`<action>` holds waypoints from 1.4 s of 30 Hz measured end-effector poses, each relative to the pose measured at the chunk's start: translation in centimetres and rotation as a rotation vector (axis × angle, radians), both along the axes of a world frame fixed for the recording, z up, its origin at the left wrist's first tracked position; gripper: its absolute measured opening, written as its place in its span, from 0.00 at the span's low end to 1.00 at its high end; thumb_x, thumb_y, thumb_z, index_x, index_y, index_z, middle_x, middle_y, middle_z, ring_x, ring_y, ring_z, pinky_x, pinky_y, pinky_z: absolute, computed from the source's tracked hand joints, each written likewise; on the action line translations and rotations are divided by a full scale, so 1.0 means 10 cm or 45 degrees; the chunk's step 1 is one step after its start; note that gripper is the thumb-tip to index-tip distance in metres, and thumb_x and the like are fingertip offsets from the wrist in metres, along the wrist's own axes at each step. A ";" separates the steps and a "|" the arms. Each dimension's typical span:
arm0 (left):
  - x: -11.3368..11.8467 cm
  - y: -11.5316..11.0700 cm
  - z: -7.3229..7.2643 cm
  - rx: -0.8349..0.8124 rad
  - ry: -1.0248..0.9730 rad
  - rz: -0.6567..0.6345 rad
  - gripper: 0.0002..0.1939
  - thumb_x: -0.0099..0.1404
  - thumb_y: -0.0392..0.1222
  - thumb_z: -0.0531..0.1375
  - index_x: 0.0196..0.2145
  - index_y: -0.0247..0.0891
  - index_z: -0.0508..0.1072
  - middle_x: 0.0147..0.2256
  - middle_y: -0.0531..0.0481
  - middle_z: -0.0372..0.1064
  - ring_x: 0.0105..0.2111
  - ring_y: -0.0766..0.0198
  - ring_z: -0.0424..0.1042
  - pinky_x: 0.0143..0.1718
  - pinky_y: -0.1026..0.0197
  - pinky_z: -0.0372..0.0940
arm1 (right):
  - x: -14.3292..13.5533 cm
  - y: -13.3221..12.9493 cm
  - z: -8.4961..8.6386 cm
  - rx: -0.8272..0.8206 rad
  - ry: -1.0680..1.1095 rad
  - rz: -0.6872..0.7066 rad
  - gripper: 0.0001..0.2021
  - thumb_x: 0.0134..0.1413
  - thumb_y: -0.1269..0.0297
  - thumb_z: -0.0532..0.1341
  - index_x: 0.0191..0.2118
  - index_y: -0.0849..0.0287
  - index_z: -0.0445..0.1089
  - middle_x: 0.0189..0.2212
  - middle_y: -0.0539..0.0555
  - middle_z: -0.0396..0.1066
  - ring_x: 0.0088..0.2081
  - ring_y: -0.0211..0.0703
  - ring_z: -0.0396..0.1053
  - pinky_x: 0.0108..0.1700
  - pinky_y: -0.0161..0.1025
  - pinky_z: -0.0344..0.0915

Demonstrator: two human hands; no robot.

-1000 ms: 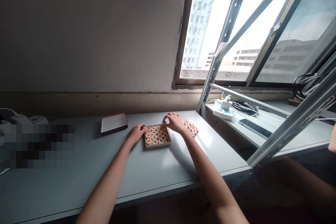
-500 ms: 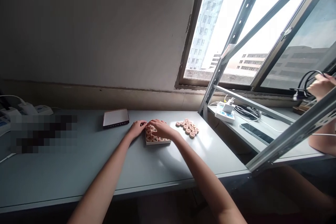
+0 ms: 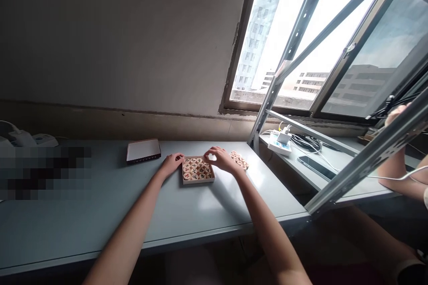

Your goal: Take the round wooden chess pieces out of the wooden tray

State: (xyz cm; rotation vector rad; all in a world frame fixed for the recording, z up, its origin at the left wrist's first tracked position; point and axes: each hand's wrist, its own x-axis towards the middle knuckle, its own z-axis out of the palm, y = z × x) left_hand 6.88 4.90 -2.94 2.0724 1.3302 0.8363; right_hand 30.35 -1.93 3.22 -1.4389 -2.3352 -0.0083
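Right hand is shifting to the box's far-right corner, apparently seating discs; left hand is bracing the box; both grips unclear; next needing alignment.

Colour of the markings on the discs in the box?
Red and black on the discs in the box; head view shows it best.
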 end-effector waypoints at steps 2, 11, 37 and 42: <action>0.01 -0.01 0.01 0.003 0.003 0.005 0.17 0.58 0.47 0.51 0.37 0.37 0.74 0.37 0.45 0.74 0.38 0.56 0.70 0.41 0.59 0.62 | 0.22 -0.05 -0.02 -0.010 -0.111 -0.061 0.11 0.58 0.57 0.56 0.41 0.53 0.72 0.40 0.54 0.69 0.44 0.43 0.65 0.43 0.39 0.59; 0.04 -0.08 0.07 -0.028 0.070 0.032 0.15 0.60 0.45 0.51 0.39 0.38 0.73 0.38 0.45 0.74 0.39 0.55 0.71 0.41 0.59 0.62 | 0.03 -0.18 -0.09 0.020 -0.145 -0.006 0.16 0.59 0.67 0.54 0.53 0.51 0.65 0.46 0.56 0.67 0.47 0.45 0.64 0.44 0.42 0.62; 0.02 -0.05 -0.01 0.003 0.077 0.061 0.16 0.63 0.46 0.51 0.41 0.38 0.73 0.41 0.44 0.74 0.41 0.56 0.71 0.41 0.61 0.62 | 0.57 -0.39 -0.13 -0.005 -0.149 -0.280 0.12 0.56 0.70 0.57 0.45 0.53 0.71 0.47 0.55 0.69 0.49 0.47 0.64 0.48 0.45 0.57; 0.03 -0.07 -0.01 0.016 0.108 0.075 0.15 0.63 0.45 0.51 0.42 0.38 0.73 0.42 0.44 0.73 0.41 0.56 0.71 0.42 0.61 0.62 | 0.01 -0.46 -0.05 -0.025 -0.038 0.063 0.15 0.58 0.64 0.56 0.51 0.50 0.67 0.48 0.53 0.68 0.48 0.44 0.65 0.49 0.43 0.60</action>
